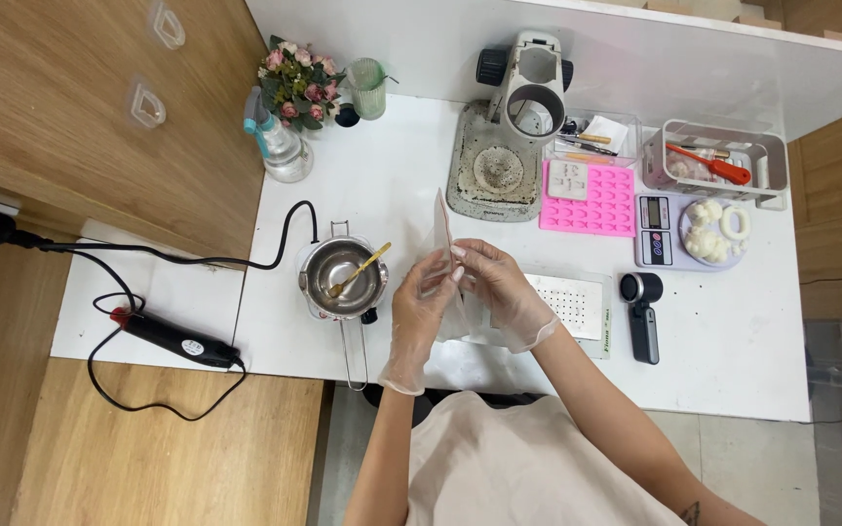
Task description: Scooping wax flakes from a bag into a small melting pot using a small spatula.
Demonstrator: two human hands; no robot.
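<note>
A white bench [733,331] stands against a white back panel, with wood flooring to the left and below. The person's face is out of view; only the forearms and a pale apron show at the bottom edge. Both hands wear thin clear gloves. The left hand [419,307] and the right hand [499,287] meet over the middle of the bench, each grip pinching a small clear plastic bag [443,234] that stands upright on edge between them. What the bag contains cannot be made out, and its lower part is hidden behind the fingers.

Just left of the hands sits a small metal melting pot [341,278] with a gold spoon [361,270] resting in it; its black cord runs left to a wall plug. A black heat tool [172,338] lies on a lower white shelf. Behind the hands stands a grey stereo microscope stand [509,146]. To its right lie a pink silicone mould [592,200], a small digital scale [679,234] carrying white pieces, and a clear tray [723,161] with a red-handled tool. A white perforated card [569,297] lies partly under the right wrist, a black handheld device [643,312] beside it. A spray bottle [280,146] and pink flowers [299,83] stand at the back left.
</note>
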